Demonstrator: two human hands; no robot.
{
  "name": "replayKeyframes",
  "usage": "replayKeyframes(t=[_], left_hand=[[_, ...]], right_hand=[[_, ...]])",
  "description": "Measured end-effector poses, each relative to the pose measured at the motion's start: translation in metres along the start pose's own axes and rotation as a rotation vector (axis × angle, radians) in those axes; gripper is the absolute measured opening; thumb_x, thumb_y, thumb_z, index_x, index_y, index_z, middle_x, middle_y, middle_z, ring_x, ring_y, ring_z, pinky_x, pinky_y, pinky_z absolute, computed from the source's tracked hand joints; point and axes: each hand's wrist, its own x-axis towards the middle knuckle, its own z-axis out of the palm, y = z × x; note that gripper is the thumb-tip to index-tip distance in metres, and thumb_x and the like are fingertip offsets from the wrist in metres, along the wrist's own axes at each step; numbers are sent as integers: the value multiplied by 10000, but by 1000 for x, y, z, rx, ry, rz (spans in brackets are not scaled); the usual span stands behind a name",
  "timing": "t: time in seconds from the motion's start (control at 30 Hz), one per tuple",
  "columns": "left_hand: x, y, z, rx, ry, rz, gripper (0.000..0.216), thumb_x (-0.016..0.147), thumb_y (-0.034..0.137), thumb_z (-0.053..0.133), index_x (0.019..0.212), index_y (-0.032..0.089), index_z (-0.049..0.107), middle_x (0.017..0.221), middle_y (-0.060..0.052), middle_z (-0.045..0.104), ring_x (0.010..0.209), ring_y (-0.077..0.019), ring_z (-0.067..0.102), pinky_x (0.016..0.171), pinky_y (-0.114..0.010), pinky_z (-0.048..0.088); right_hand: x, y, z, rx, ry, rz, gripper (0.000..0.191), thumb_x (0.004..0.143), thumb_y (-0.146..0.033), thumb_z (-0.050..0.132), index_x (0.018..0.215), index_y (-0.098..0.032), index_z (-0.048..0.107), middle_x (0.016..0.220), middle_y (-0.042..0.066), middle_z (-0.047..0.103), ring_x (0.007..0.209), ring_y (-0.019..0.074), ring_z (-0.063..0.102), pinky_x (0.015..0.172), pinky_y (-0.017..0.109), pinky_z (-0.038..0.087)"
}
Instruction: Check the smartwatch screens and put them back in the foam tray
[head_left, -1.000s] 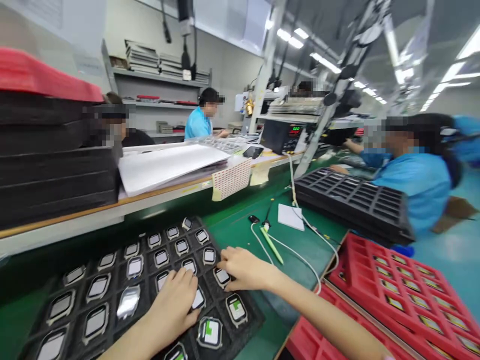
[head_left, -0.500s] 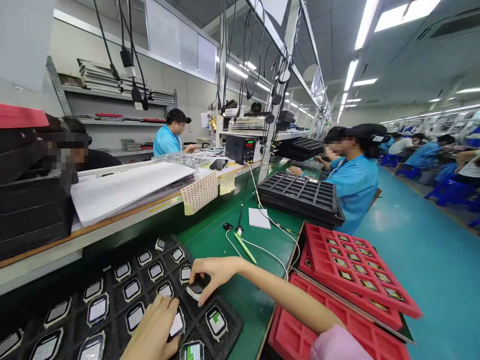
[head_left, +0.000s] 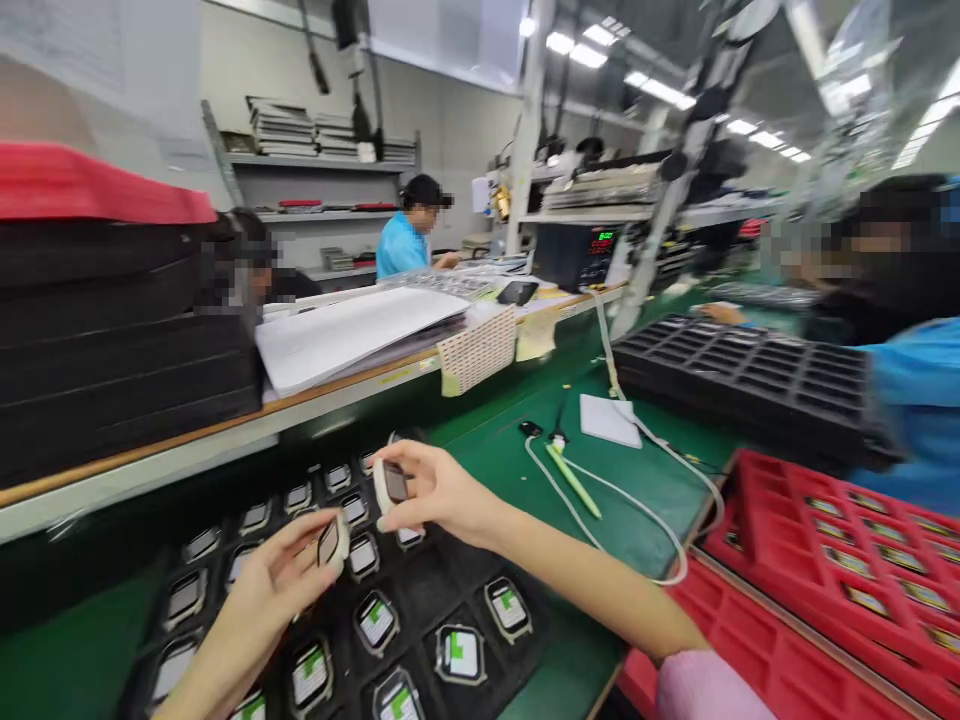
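Observation:
Both hands are raised over a black foam tray (head_left: 427, 585) that holds rows of square smartwatch bodies without straps. My left hand (head_left: 259, 595) pinches one watch body (head_left: 330, 540) by its edges, tilted up on its side. Just to the right and a little higher, my right hand (head_left: 442, 490) grips another watch body (head_left: 391, 483) between thumb and fingers, its pale rim facing left. Watches in the nearer rows, such as this watch (head_left: 459, 653), show white and green on their faces. One pocket below my right hand holds no watch.
Red trays (head_left: 795, 620) with small parts are stacked at the right. Behind them lie black compartment trays (head_left: 742, 380). A green pen (head_left: 574, 482), white cable and white pad (head_left: 609, 420) rest on the green bench. Black trays (head_left: 112, 350) stand stacked at left. Co-workers sit nearby.
Both hands have lifted from the tray, each now holding a watch body up, and they have come closer together. The camera view has turned left.

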Motion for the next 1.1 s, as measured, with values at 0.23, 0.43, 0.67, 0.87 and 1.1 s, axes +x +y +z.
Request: replayKeyframes(t=[0.23, 0.43, 0.67, 0.87, 1.1], left_hand=[[2, 14, -19, -331, 9, -97, 460, 632, 128, 762, 1069, 155, 620, 965, -83, 681, 662, -86, 540, 564, -160, 389], [0, 6, -24, -442, -102, -231, 487, 715, 102, 609, 1198, 151, 567, 1011, -98, 662, 890, -173, 588, 776, -266, 438], [-15, 14, -16, -470, -143, -187, 622, 749, 104, 501, 1358, 157, 379, 1129, -135, 634, 1092, -298, 571, 983, -481, 385], [-25, 21, -6, -271, -60, -59, 441, 831, 122, 513, 1262, 203, 464, 1040, -91, 646, 1047, -280, 596, 907, -446, 473], [-19, 12, -10, -143, -37, 63, 305, 889, 331, 565, 1159, 196, 528, 914, -83, 636, 849, -235, 645, 721, -371, 552]], right_hand=[[9, 12, 19, -95, -24, 86, 563, 699, -175, 787, 1161, -198, 467, 813, -5, 582, 502, 102, 577, 340, 131, 432], [4, 24, 24, -96, -36, 121, 682, 720, -176, 744, 1317, -187, 415, 888, 37, 612, 653, 128, 576, 378, 129, 446], [1, 22, 24, -210, 13, 59, 345, 908, -295, 532, 1226, -164, 551, 602, -17, 549, 467, 127, 553, 379, 183, 415], [-1, 20, 29, -236, 22, 33, 283, 910, -309, 578, 1150, -163, 609, 619, -14, 558, 425, 102, 540, 354, 164, 364], [-4, 14, 35, -194, 5, 9, 313, 950, -332, 503, 1195, -164, 601, 745, 47, 642, 445, 108, 553, 353, 176, 396]])
